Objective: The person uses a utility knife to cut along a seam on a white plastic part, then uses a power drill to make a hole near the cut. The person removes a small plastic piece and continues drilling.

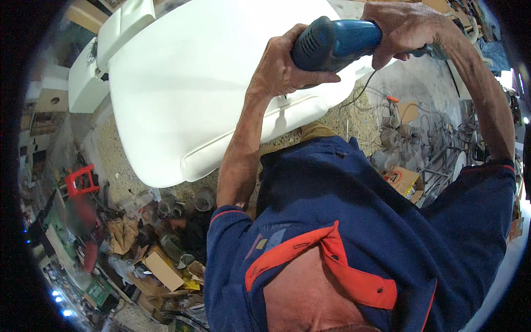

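A blue corded power tool (354, 39) is held up in both hands over a large white padded piece (182, 83) that looks like a seat. My left hand (279, 66) wraps round the vented end of the tool, its thumb along the underside. At the other end, my right hand (406, 33) grips the tool's body. A thin dark tip shows below the tool, above the white piped edge roll (265, 133); whether it touches the roll I cannot tell. The tool's exact kind is unclear.
A dark cord (365, 88) hangs down to a tangle of cables on the right. Cardboard boxes (401, 182), scraps and jars clutter the speckled floor on both sides. A red plastic item (82, 180) lies at left, below a white padded arm (88, 80).
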A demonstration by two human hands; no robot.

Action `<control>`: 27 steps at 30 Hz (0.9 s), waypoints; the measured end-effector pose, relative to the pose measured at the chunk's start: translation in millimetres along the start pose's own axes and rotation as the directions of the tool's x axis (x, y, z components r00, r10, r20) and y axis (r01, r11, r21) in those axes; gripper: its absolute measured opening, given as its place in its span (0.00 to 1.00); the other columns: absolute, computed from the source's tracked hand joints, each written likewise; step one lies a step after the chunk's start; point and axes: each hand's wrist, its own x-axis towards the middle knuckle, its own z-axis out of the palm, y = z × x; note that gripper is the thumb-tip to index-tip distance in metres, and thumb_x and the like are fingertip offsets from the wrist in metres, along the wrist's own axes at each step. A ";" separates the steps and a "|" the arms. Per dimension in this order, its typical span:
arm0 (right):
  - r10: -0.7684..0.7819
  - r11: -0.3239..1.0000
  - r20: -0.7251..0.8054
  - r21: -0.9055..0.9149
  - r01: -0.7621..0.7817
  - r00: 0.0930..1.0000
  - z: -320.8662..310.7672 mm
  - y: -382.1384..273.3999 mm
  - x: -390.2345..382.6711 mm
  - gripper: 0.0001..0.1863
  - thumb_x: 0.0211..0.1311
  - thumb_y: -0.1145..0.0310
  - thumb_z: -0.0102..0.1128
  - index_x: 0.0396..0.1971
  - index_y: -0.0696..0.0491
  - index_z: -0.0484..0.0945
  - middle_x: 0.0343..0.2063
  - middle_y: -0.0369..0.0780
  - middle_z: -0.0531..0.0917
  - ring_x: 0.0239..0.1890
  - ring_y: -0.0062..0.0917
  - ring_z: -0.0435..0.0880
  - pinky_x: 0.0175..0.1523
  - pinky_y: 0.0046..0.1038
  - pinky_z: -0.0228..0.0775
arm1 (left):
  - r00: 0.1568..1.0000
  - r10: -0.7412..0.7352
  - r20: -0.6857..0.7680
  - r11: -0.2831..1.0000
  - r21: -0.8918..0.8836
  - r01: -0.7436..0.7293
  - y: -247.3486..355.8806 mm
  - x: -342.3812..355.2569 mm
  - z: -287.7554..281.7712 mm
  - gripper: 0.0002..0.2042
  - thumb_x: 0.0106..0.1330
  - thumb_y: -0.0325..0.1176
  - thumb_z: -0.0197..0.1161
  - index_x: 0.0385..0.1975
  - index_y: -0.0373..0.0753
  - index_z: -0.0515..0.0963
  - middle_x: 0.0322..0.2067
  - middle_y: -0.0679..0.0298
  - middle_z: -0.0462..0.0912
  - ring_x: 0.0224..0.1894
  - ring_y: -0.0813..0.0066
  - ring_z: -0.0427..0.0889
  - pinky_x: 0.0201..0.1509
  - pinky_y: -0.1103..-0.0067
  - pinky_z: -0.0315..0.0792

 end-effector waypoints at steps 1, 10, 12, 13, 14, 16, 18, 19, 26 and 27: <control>-0.081 0.996 -0.078 -0.036 0.078 0.994 5.3 5.3 -1.2 0.15 0.57 0.59 0.77 0.28 0.56 0.84 0.22 0.39 0.84 0.27 0.31 0.83 0.34 0.35 0.76 | 1.000 0.008 0.002 1.000 -0.005 -0.008 2.8 0.0 1.6 0.42 0.41 0.42 0.91 0.58 0.35 0.78 0.45 0.54 0.90 0.45 0.65 0.91 0.55 0.69 0.86; -0.581 0.786 -0.174 -0.373 0.493 0.795 16.4 35.1 28.6 0.15 0.54 0.64 0.76 0.27 0.60 0.82 0.21 0.40 0.83 0.25 0.30 0.79 0.32 0.38 0.71 | 0.985 0.039 -0.170 0.995 0.092 -0.024 24.3 -23.8 26.1 0.37 0.42 0.38 0.91 0.54 0.35 0.80 0.42 0.56 0.91 0.44 0.69 0.91 0.51 0.72 0.86; -0.607 0.770 -0.187 -0.378 0.514 0.772 17.2 46.4 25.8 0.14 0.55 0.65 0.76 0.26 0.60 0.82 0.19 0.39 0.81 0.24 0.28 0.79 0.31 0.36 0.71 | 0.984 0.050 -0.172 0.995 0.090 -0.035 29.1 -22.9 27.6 0.36 0.42 0.37 0.91 0.52 0.34 0.81 0.41 0.56 0.91 0.43 0.68 0.92 0.50 0.72 0.86; -0.573 0.799 -0.208 -0.356 0.484 0.793 15.7 50.1 27.8 0.14 0.54 0.65 0.77 0.26 0.59 0.82 0.19 0.38 0.81 0.24 0.28 0.79 0.31 0.35 0.71 | 0.982 0.021 -0.187 0.994 0.109 0.000 31.2 -20.7 29.1 0.36 0.41 0.39 0.91 0.52 0.35 0.81 0.41 0.56 0.91 0.42 0.68 0.92 0.50 0.71 0.87; -0.537 0.828 -0.233 -0.329 0.453 0.811 12.8 56.1 31.9 0.14 0.54 0.65 0.77 0.25 0.59 0.82 0.19 0.38 0.81 0.24 0.27 0.79 0.30 0.35 0.72 | 0.981 -0.002 -0.195 0.991 0.128 0.027 32.4 -15.7 31.0 0.37 0.40 0.41 0.91 0.52 0.36 0.82 0.40 0.55 0.91 0.41 0.67 0.92 0.49 0.70 0.87; -0.563 0.813 -0.209 -0.314 0.490 0.799 -0.8 66.6 42.8 0.14 0.55 0.63 0.78 0.26 0.58 0.83 0.19 0.37 0.81 0.23 0.25 0.79 0.29 0.32 0.72 | 0.972 -0.051 -0.228 0.984 0.155 0.088 30.3 1.1 39.6 0.37 0.40 0.44 0.91 0.51 0.36 0.83 0.38 0.54 0.92 0.39 0.66 0.93 0.48 0.70 0.88; -0.627 0.767 -0.198 -0.330 0.551 0.754 -5.1 79.5 55.6 0.14 0.54 0.63 0.78 0.26 0.57 0.83 0.19 0.36 0.81 0.23 0.25 0.80 0.29 0.32 0.72 | 0.972 -0.018 -0.236 0.967 0.242 0.077 29.6 7.7 48.3 0.38 0.40 0.43 0.91 0.52 0.35 0.82 0.37 0.56 0.91 0.39 0.68 0.92 0.47 0.71 0.86; -0.658 0.741 -0.197 -0.340 0.579 0.727 -8.4 83.7 59.7 0.14 0.54 0.63 0.79 0.26 0.56 0.83 0.19 0.36 0.81 0.23 0.25 0.80 0.29 0.32 0.72 | 0.972 -0.024 -0.233 0.953 0.287 0.092 27.7 9.5 51.8 0.38 0.40 0.43 0.92 0.53 0.35 0.81 0.37 0.57 0.91 0.39 0.69 0.91 0.47 0.72 0.85; -0.637 0.663 -0.215 -0.643 0.384 0.740 3.1 35.5 41.5 0.21 0.54 0.54 0.75 0.28 0.60 0.87 0.24 0.49 0.88 0.25 0.37 0.86 0.34 0.42 0.78 | 0.860 -0.035 -0.509 0.908 0.342 0.240 5.0 -59.3 51.9 0.46 0.35 0.47 0.92 0.57 0.37 0.78 0.48 0.54 0.88 0.48 0.63 0.89 0.54 0.66 0.85; -0.599 0.680 -0.255 -0.663 0.313 0.759 10.9 19.1 30.2 0.21 0.55 0.54 0.75 0.29 0.60 0.87 0.25 0.50 0.88 0.25 0.37 0.86 0.34 0.42 0.78 | 0.813 -0.047 -0.581 0.899 0.330 0.288 3.5 -73.4 51.4 0.47 0.36 0.45 0.92 0.59 0.37 0.76 0.51 0.55 0.87 0.51 0.63 0.88 0.57 0.66 0.83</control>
